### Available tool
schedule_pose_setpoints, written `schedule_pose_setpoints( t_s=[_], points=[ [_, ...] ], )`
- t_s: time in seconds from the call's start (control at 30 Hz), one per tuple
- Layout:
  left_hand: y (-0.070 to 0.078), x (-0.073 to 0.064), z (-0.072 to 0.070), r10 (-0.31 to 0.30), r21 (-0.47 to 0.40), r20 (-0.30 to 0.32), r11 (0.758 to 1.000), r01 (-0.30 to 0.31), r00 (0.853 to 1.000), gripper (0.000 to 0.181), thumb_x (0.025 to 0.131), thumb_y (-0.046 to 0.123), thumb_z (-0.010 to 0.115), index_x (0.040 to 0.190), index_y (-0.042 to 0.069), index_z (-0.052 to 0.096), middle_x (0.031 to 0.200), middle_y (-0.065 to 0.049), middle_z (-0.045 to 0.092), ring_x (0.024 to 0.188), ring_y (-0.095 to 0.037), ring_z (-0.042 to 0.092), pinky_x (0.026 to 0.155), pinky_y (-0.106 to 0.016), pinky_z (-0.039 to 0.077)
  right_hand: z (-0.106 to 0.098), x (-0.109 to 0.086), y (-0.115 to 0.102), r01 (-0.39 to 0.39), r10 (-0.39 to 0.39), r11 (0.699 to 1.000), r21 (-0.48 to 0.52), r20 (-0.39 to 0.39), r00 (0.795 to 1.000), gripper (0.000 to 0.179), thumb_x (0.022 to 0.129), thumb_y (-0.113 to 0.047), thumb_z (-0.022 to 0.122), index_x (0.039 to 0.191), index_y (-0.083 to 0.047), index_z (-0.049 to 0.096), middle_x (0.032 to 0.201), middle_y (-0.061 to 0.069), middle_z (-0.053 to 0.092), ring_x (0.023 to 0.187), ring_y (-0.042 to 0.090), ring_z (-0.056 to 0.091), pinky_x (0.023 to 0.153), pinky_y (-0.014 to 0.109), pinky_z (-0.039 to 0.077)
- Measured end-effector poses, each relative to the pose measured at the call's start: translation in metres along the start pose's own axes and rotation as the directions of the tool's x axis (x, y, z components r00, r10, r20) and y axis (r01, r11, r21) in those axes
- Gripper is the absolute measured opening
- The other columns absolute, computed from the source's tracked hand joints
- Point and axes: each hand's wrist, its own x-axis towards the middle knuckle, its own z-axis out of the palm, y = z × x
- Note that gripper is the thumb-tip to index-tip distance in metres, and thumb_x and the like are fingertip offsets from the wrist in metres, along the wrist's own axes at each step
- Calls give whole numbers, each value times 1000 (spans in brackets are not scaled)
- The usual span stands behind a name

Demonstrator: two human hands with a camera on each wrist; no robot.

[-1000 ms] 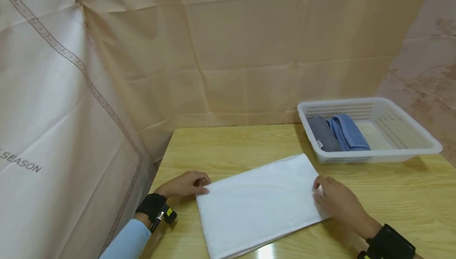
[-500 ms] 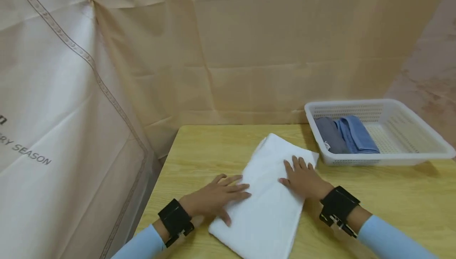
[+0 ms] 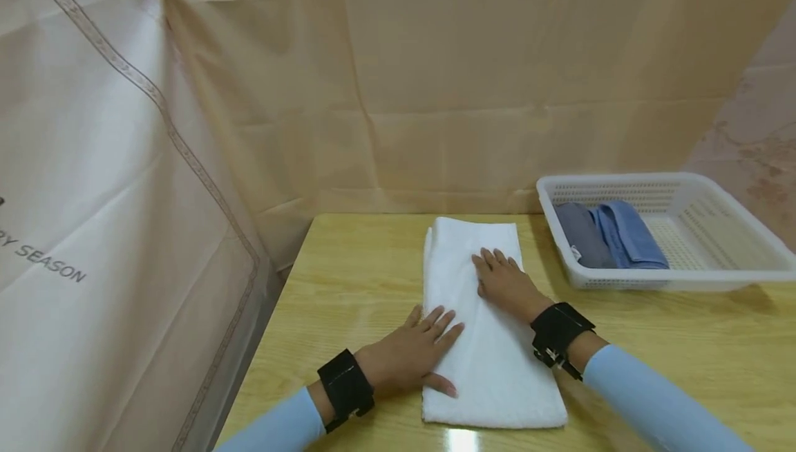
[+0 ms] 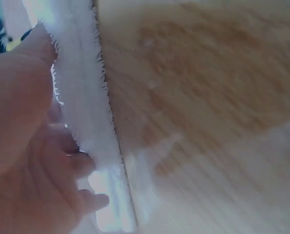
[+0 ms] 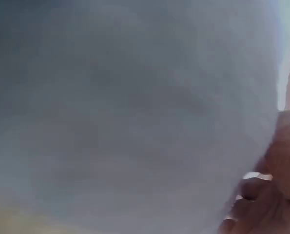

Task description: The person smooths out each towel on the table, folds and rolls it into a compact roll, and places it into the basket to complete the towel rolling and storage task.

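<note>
A folded white towel [image 3: 497,369] lies lengthwise on the wooden table, its short ends toward the back and front. My left hand [image 3: 410,355] rests at the towel's left edge, fingers spread over its top and thumb near the front. Farther back, my right hand [image 3: 506,286] lies on the towel's upper half with its fingers extended. In the left wrist view the towel's layered side edge [image 4: 84,87] stands beside the left hand [image 4: 32,131]. White cloth [image 5: 135,117] fills most of the right wrist view, with part of the right hand [image 5: 281,170] at the right.
A white perforated plastic basket [image 3: 684,276] stands at the back right of the table [image 3: 348,265]. Inside it, on the left, are a folded grey cloth [image 3: 581,234] and a folded blue towel [image 3: 631,234]. A beige cloth curtain [image 3: 435,92] hangs behind the table.
The white towel has turned from lying crosswise to lying lengthwise. Both hands have gone from gripping its ends to resting flat on it.
</note>
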Motion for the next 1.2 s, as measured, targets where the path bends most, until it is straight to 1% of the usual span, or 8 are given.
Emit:
schedule_pose_setpoints(
  t_s=[0.17, 0.33, 0.47, 0.67, 0.87, 1.0, 1.1, 1.2],
  points=[
    [-6, -6, -5, 84, -56, -97, 994, -90, 992, 75, 98, 65, 51, 153, 13, 46, 161, -9, 39, 149, -29, 33, 120, -57, 23, -8, -34, -13, 130, -129, 991, 2, -97, 987, 40, 90, 4, 69, 129, 1, 63, 131, 27, 60, 118, 46, 59, 97, 55, 50],
    [-2, -18, -1, 267, -68, -251, 954, -292, 930, 25, 103, 41, 63, 118, 22, 67, 136, 2, 58, 128, -12, 48, 114, -27, 34, -29, -89, -24, 258, -245, 955, 149, -99, 965, 38, 81, 0, 83, 112, -15, 69, 110, 2, 58, 98, 19, 56, 79, 32, 53],
    [4, -29, 4, 304, -97, -312, 932, -349, 900, 33, 98, 54, 65, 106, 23, 69, 122, 7, 58, 114, -6, 49, 102, -15, 38, -37, -129, -21, 373, -356, 895, 244, -111, 928, 28, 84, -17, 87, 103, -26, 68, 104, -11, 51, 91, 3, 48, 72, 18, 45],
    [8, -39, 7, 279, -80, -293, 946, -315, 914, 48, 89, 65, 69, 110, 22, 63, 113, 9, 52, 104, -4, 46, 92, -14, 39, -43, -169, -16, 380, -377, 884, 272, -66, 924, 33, 85, -45, 84, 108, -34, 62, 111, -18, 48, 91, -4, 47, 74, 13, 41],
    [11, -43, 8, 276, -82, -248, 949, -304, 929, 32, 100, 54, 61, 109, 23, 59, 108, 11, 49, 99, -2, 41, 89, -14, 39, -44, -177, -13, 338, -374, 886, 318, 58, 926, 37, 88, -30, 83, 116, -30, 59, 122, -10, 55, 97, 0, 55, 73, 22, 53],
    [13, -45, 9, 257, -113, -273, 949, -296, 927, 20, 103, 41, 60, 109, 21, 61, 104, 13, 50, 94, 0, 42, 84, -10, 39, -43, -180, -12, 380, -398, 889, 255, 19, 917, 31, 91, -24, 80, 118, -23, 65, 122, -8, 59, 103, 4, 60, 78, 24, 56],
    [14, -46, 8, 203, -192, -277, 946, -261, 939, 15, 104, 33, 59, 109, 19, 61, 100, 13, 51, 88, 2, 43, 78, -7, 39, -43, -183, -12, 376, -379, 894, 242, -38, 925, 27, 92, -20, 78, 118, -17, 69, 119, -10, 60, 104, 4, 62, 80, 23, 55],
    [14, -46, 5, 109, -329, -245, 925, -188, 963, 15, 106, 30, 55, 114, 17, 59, 94, 13, 50, 80, 4, 45, 70, -6, 39, -45, -185, -10, 276, -287, 902, 332, -17, 958, 24, 98, -19, 72, 121, -16, 68, 119, -12, 61, 104, 3, 62, 80, 25, 56]
  ],
)
